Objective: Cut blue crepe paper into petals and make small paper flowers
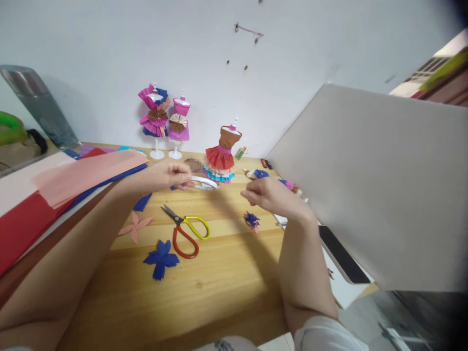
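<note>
So, a white ring-shaped roll is being held by its left edge over the far middle of the wooden table, pinched between the thumb and fingers of the left hand, which is pretty much closed. The right hand is held up to the right, clear of the roll, fingers curled in; whether anything tiny is pinched there can't be told. Below it, a little blue-and-pink paper bunch can be seen. Nearer and left, yellow-and-red-handled scissors are laid down spread, with a blue paper flower and a pink one close by. Past the roll, a red-skirted dress form is stood upright.
</note>
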`<move>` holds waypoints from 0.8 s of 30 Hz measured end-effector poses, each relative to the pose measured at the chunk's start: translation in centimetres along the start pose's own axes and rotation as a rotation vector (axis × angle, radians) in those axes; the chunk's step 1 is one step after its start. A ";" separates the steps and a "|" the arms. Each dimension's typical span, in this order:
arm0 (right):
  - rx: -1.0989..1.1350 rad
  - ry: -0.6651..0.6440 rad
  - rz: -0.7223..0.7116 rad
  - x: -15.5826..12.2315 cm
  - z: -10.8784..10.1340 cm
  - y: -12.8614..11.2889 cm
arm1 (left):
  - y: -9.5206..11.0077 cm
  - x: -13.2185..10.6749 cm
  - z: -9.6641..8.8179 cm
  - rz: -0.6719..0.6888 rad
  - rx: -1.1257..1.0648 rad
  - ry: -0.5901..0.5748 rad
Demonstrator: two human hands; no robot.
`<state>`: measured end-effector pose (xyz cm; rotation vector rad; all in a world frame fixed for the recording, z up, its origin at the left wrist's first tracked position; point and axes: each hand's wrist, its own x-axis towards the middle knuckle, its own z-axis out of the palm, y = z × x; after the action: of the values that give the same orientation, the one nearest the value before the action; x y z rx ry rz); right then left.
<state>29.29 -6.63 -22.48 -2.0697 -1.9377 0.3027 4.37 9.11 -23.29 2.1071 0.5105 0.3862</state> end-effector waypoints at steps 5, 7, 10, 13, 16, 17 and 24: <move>-0.175 -0.256 0.189 0.5 -0.3 4.3 | 0.5 -0.1 -0.3 -0.123 -0.138 0.071; -0.154 -0.304 0.235 1.0 0.1 5.9 | 0.4 -0.1 -0.2 -0.119 -0.210 0.104; -0.122 -0.329 0.241 1.5 0.7 7.6 | -0.1 -0.1 -0.1 -0.117 -0.281 0.120; -0.179 -0.354 0.253 1.8 0.9 8.2 | -0.5 -0.1 0.0 -0.101 -0.319 0.135; -0.183 -0.314 0.183 2.2 1.1 7.8 | -0.7 -0.2 0.0 -0.077 -0.349 0.152; -0.190 -0.285 0.168 2.4 1.2 7.4 | -0.6 -0.2 0.0 -0.075 -0.356 0.153; -0.300 -0.319 0.154 4.4 5.2 4.1 | -0.5 -0.3 -0.1 -0.086 -0.364 0.155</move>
<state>31.65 -2.09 -28.53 -2.5016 -2.1142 0.4198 4.00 9.31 -23.69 1.7075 0.5717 0.5518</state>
